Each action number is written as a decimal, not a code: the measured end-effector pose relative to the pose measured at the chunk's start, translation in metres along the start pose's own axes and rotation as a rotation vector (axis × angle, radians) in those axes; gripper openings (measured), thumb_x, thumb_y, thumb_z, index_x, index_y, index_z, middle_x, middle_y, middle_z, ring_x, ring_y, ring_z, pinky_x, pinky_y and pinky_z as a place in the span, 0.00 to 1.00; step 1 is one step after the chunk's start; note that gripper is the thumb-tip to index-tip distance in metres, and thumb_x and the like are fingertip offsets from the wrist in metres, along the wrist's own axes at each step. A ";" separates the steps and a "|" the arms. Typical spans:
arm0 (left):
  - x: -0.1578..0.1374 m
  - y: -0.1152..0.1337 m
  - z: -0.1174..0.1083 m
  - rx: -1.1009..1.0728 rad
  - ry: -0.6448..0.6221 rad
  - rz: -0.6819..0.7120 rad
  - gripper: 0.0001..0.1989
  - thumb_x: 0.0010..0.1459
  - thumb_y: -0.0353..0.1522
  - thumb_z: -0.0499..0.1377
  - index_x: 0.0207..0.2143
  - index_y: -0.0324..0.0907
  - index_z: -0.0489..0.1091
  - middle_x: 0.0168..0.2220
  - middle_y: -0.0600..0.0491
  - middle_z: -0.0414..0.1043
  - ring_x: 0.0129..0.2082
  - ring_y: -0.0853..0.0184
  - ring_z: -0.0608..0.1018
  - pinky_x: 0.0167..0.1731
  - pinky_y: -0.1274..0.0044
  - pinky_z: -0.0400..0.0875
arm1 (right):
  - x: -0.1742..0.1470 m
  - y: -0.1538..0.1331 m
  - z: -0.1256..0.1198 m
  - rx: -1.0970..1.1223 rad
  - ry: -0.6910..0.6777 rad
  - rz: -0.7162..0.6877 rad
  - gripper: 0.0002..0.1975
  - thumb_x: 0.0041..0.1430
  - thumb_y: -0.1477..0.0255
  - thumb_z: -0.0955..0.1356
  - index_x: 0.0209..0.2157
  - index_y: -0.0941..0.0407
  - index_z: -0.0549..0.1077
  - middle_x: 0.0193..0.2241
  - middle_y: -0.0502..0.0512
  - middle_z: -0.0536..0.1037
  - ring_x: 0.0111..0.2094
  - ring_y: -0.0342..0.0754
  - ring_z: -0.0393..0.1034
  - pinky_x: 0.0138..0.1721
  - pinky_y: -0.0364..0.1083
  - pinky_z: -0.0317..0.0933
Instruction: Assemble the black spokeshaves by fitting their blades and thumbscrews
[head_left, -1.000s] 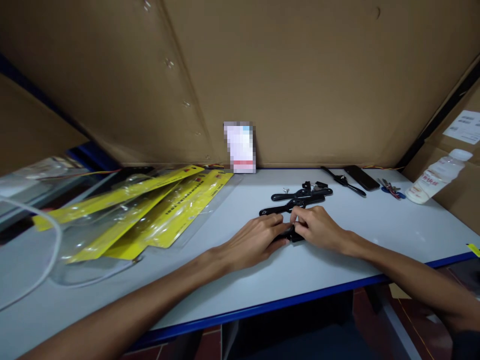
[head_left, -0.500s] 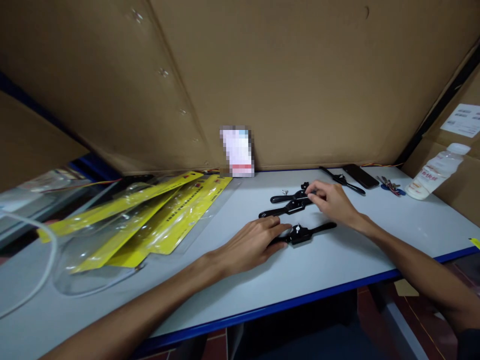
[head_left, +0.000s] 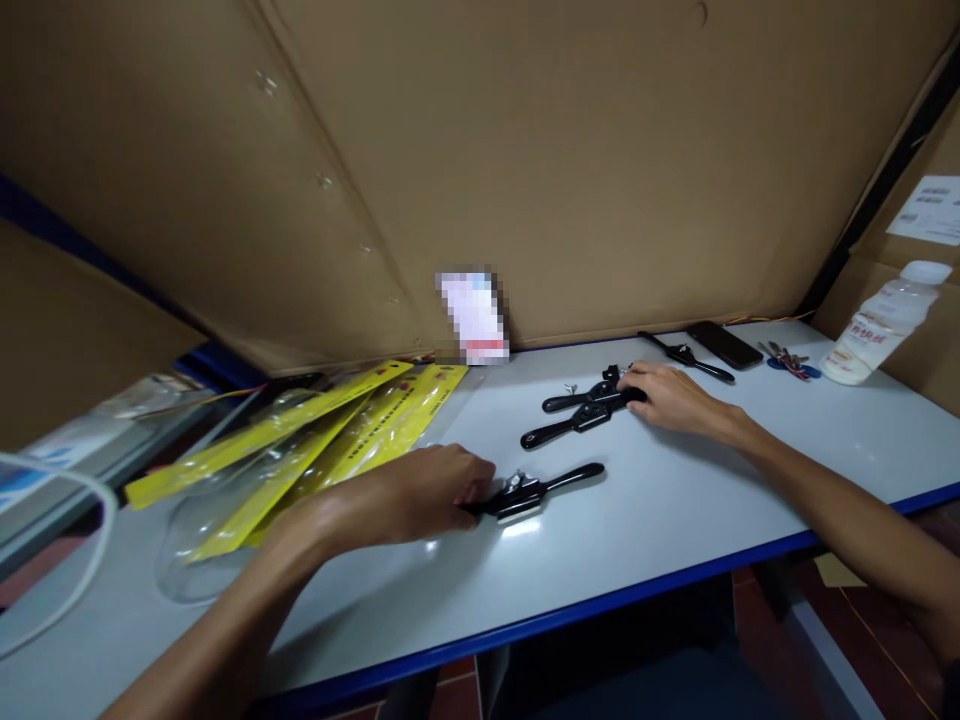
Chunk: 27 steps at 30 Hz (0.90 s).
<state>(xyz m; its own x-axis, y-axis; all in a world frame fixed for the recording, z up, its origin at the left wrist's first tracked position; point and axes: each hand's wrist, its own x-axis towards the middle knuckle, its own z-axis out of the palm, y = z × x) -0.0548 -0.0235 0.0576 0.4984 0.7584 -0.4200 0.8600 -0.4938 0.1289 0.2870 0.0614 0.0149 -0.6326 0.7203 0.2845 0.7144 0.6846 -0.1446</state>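
Observation:
Closed around the left handle of a black spokeshave (head_left: 523, 497), my left hand (head_left: 431, 490) holds it low over the near part of the table. Further back, the fingers of my right hand (head_left: 664, 398) are closed at the right end of another spokeshave (head_left: 592, 416), covering part of that handle. Just behind it lies a disassembled-looking spokeshave body (head_left: 566, 402), its right side hidden by my right hand. A small silver wing screw (head_left: 571, 389) stands beside that body. One more spokeshave (head_left: 682, 355) rests at the back right.
Yellow-carded clear packages (head_left: 360, 440) spread over the table's left side. A lit phone (head_left: 476, 318) leans on the cardboard wall (head_left: 570, 170). At the back right are a dark phone (head_left: 724, 344), keys (head_left: 787, 362) and a plastic bottle (head_left: 881, 325). A white cable (head_left: 105, 520) curves at far left.
My left hand has moved left, drawing the near spokeshave with it towards the packages. My right hand has shifted slightly onto the right end of the middle spokeshave.

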 end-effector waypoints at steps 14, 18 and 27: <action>0.006 -0.052 0.000 0.018 0.100 -0.257 0.06 0.53 0.36 0.62 0.28 0.43 0.73 0.29 0.52 0.73 0.27 0.64 0.71 0.27 0.75 0.53 | -0.021 0.011 -0.048 -0.108 -0.394 0.213 0.14 0.46 0.87 0.66 0.30 0.53 0.73 0.27 0.53 0.75 0.26 0.46 0.64 0.28 0.46 0.46; 0.013 -0.054 -0.001 0.020 0.139 -0.238 0.10 0.58 0.40 0.59 0.30 0.42 0.73 0.31 0.50 0.75 0.27 0.64 0.71 0.28 0.75 0.55 | -0.021 0.006 -0.053 -0.062 -0.460 0.126 0.15 0.47 0.85 0.67 0.33 0.52 0.75 0.29 0.53 0.76 0.30 0.47 0.67 0.30 0.45 0.49; 0.018 -0.049 -0.001 0.074 0.220 -0.289 0.13 0.62 0.43 0.58 0.38 0.43 0.74 0.38 0.47 0.77 0.34 0.60 0.76 0.29 0.74 0.59 | -0.013 -0.051 -0.045 0.096 -0.470 -0.027 0.09 0.57 0.78 0.68 0.37 0.53 0.79 0.36 0.56 0.79 0.38 0.51 0.71 0.37 0.47 0.55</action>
<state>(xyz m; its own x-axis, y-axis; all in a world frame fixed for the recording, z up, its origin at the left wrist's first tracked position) -0.0878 0.0149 0.0445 0.2552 0.9403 -0.2252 0.9623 -0.2697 -0.0356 0.2720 0.0118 0.0614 -0.7330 0.6594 -0.1670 0.6790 0.6949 -0.2366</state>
